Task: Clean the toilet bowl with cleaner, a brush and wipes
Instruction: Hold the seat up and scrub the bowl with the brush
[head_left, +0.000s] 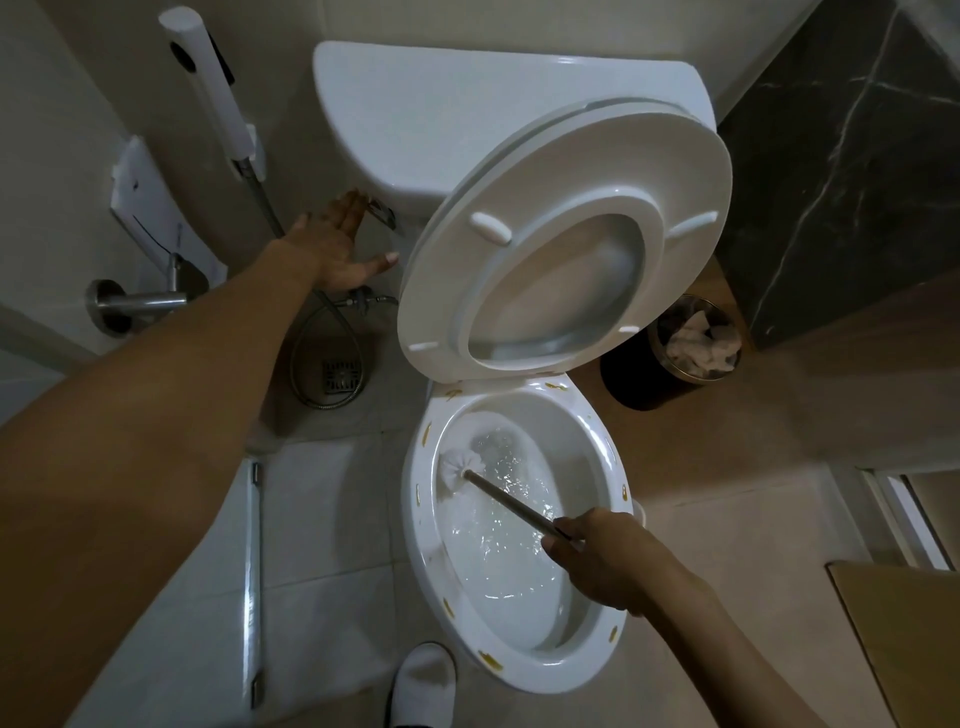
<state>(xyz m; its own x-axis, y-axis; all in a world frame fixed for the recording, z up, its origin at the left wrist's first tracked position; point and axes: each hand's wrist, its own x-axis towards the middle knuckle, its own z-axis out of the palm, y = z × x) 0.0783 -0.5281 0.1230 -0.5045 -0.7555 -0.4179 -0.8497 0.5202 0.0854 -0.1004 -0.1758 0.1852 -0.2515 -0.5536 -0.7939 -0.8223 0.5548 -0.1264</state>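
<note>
Here my right hand (605, 558) grips the brush (470, 470), its head inside the bowl (597, 452) among swirling water; my left hand (337, 249), fingers straight, touches the lever (382, 213) behind the bowl.

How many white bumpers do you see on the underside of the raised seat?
4. One is upper left, one upper right, one lower left and one lower right of the seat ring. No part of the ring looks hidden.
</note>
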